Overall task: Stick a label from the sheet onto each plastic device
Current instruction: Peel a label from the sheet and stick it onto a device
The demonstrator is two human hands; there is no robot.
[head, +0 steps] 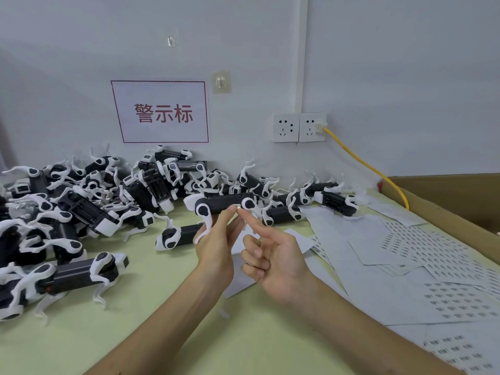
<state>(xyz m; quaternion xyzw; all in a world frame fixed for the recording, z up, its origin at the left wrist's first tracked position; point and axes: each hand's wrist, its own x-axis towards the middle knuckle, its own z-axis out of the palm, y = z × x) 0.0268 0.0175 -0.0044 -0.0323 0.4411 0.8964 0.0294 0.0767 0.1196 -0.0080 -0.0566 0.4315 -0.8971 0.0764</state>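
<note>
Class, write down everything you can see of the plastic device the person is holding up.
The held device is a long black plastic body, roughly level, with white round joints bearing black spots and thin white curved legs. The left hand grips it from below. A small white label sits on its side; the right hand presses it with its index fingertip.

Pale wall (405, 77) with sockets (299, 127) behind green table (167, 320).

Red "警示标" on the white, red-bordered wall sign (162, 112).
</note>
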